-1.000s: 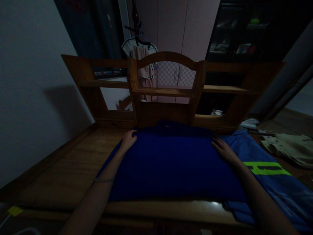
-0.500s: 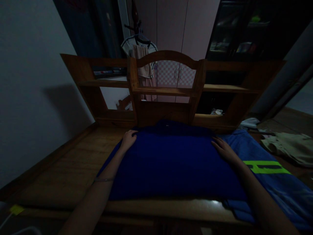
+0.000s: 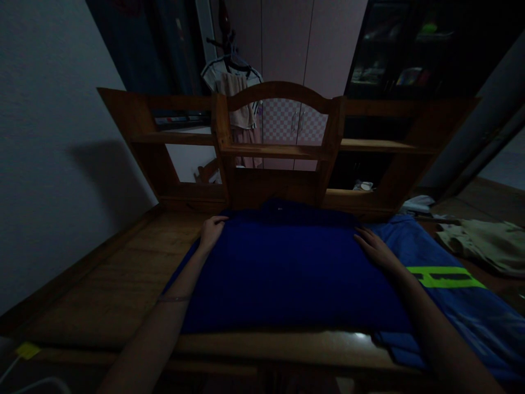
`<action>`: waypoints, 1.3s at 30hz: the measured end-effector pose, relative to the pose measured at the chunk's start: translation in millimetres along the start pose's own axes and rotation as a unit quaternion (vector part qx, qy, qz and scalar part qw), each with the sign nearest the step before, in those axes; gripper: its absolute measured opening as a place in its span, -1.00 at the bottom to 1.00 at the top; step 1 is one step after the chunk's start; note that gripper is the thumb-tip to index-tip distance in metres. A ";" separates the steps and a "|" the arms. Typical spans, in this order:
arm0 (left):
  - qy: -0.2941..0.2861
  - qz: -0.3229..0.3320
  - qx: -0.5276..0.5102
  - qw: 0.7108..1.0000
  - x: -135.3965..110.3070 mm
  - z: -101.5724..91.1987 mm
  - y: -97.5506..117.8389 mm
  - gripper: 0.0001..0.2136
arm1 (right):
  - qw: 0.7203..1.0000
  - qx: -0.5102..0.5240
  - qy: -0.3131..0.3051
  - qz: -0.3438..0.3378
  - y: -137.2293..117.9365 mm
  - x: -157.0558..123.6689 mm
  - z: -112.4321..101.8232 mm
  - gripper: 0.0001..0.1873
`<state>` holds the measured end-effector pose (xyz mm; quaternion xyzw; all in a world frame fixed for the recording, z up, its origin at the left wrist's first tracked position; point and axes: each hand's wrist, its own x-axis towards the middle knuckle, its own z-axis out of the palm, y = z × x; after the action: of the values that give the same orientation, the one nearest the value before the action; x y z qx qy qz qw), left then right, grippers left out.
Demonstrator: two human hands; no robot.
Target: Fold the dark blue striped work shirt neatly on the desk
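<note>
Shifted a touch to the left since the earlier frame with the left hand (image 3: 212, 231); kept the right hand (image 3: 375, 249) in much the same spot. Nearest, can make out the bare wooden edge of the bed (image 3: 283, 346), with a yellow tag (image 3: 28, 350) at the near left. Just beyond that edge, have the blue garment (image 3: 287, 273) spread flat between the forearms (image 3: 159, 323), seemingly longest from left to right. To its right, see a lighter blue cloth (image 3: 455, 312) with a yellow-green band. Farther in, rest both hands at the garment's far corners: left with fingers close together, right palm down with fingers loosely fanned. Cannot tell of any pinch on the fabric from either. Reach about equally far with both, with neither clearly nearer and with most of the garment on the near side of the hands. Beyond, find its darker far part close to the wooden headboard (image 3: 270, 186). Behind that, glimpse hanging clothes (image 3: 238, 101) and a pink wardrobe (image 3: 285, 44).
</note>
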<state>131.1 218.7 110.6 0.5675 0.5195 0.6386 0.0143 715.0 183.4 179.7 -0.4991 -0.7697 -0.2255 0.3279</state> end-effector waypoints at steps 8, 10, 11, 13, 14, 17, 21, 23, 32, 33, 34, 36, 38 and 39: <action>0.037 -0.016 -0.032 0.999 -3.9 -1.4 6.7 -0.74 | 1.000 0.003 0.002 0.005 0.2 0.8 0.3 -0.40; 0.039 -0.024 -0.041 0.998 -4.0 -0.9 7.7 -0.74 | 1.000 0.003 0.001 0.005 -0.8 0.3 -0.1 -0.40; 0.039 -0.029 -0.045 0.998 -3.9 -0.6 8.2 -0.74 | 1.000 0.004 0.000 0.005 -1.4 0.0 -0.3 -0.40; 0.041 -0.039 -0.051 0.997 -3.7 -0.6 9.4 -0.73 | 1.000 0.005 0.001 0.007 -2.2 -0.3 -0.7 -0.41; 0.045 -0.044 -0.053 0.997 -3.8 -0.8 10.2 -0.72 | 1.000 0.004 0.002 0.008 -2.5 -0.5 -1.0 -0.41; 0.059 -0.050 -0.052 0.996 -4.5 -1.7 12.9 -0.70 | 1.000 0.004 0.000 0.004 -3.5 -0.6 -2.0 -0.42; 0.057 -0.049 -0.043 0.996 -5.5 -1.0 15.7 -0.72 | 1.000 0.007 0.000 -0.002 -6.2 -0.8 -3.9 -0.44; 0.058 -0.048 -0.037 0.996 -5.5 0.3 15.7 -0.73 | 1.000 0.008 -0.001 0.000 -7.2 -0.9 -4.5 -0.44; 0.099 -0.056 -0.010 0.993 -4.7 1.0 11.1 -0.76 | 1.000 -0.003 -0.009 0.007 -3.0 0.2 -2.8 -0.40; 0.103 -0.054 -0.008 0.993 -5.1 0.6 11.4 -0.77 | 1.000 -0.004 -0.009 0.008 -2.7 0.1 -2.5 -0.39; 0.106 -0.050 -0.008 0.993 -5.4 0.3 12.0 -0.77 | 1.000 -0.003 -0.007 0.008 -2.4 0.0 -2.3 -0.39; 0.110 -0.039 -0.010 0.993 -5.8 0.3 13.2 -0.76 | 1.000 0.004 -0.004 0.005 -1.5 -0.3 -1.6 -0.40; 0.110 -0.027 -0.009 0.994 -5.8 1.0 13.8 -0.73 | 1.000 0.008 -0.001 0.002 -0.3 -0.2 -0.6 -0.40; 0.108 -0.022 -0.008 0.994 -5.7 1.5 13.8 -0.71 | 1.000 0.009 -0.001 0.001 0.5 -0.1 -0.1 -0.40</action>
<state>142.1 209.9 115.6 0.4835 0.5253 0.6998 -0.0240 715.5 183.4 179.7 -0.4976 -0.7715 -0.2177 0.3314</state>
